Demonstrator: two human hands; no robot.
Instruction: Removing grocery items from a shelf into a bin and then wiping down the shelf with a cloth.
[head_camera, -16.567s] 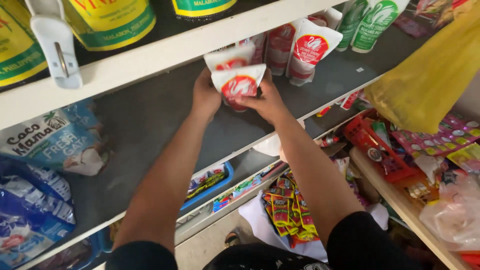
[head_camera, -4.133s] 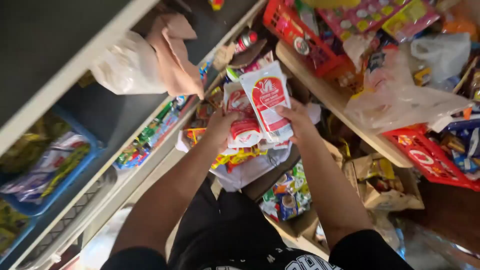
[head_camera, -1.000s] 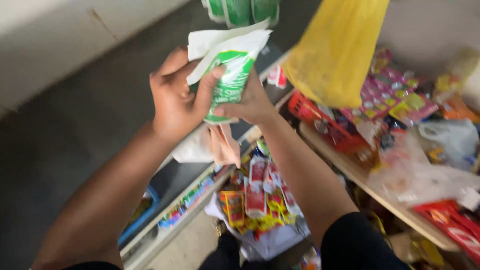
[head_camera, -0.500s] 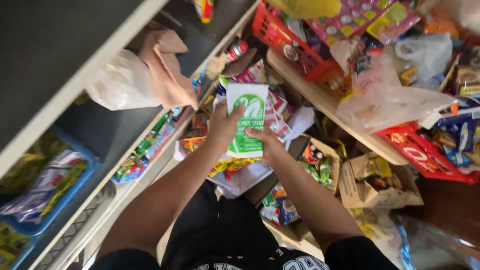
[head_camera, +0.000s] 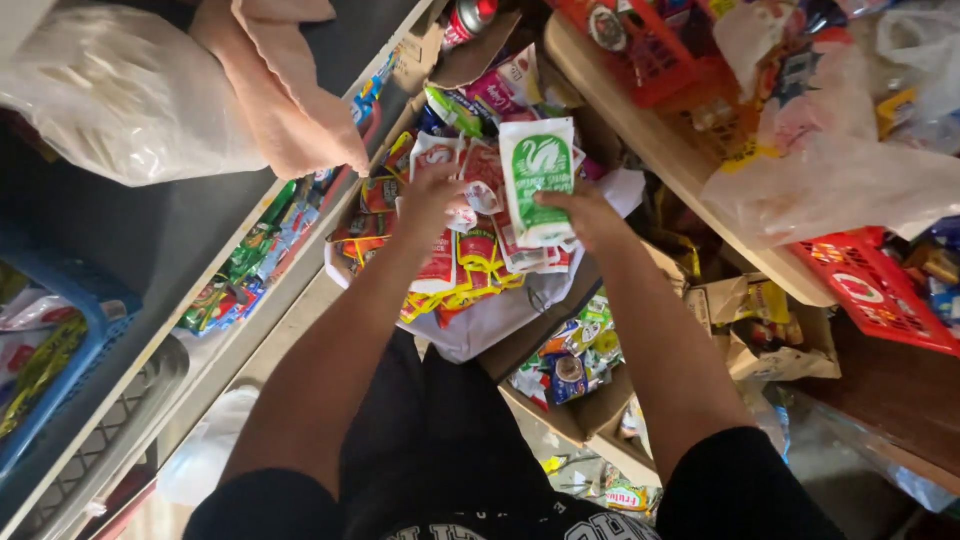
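Observation:
My right hand (head_camera: 588, 213) grips a white pouch with a green label (head_camera: 539, 178), held upright over a heap of packets. My left hand (head_camera: 432, 195) reaches into that heap and closes on a red and white pouch (head_camera: 440, 157). The heap of red, white and yellow sachets (head_camera: 470, 262) lies on a white sheet (head_camera: 480, 320) below both hands. Both forearms stretch forward from the bottom of the view.
A dark shelf (head_camera: 170, 250) on the left carries a white plastic bag (head_camera: 120, 95), a pink cloth (head_camera: 290, 95) and a blue basket (head_camera: 60, 340). On the right are a wooden shelf (head_camera: 660, 150), red baskets (head_camera: 870, 295), plastic bags and open cardboard boxes of goods (head_camera: 570, 370).
The view has dropped from the upper shelf to the heap below. The green pouch stays in my right hand, and my left hand has let go of it and reached into the red packets.

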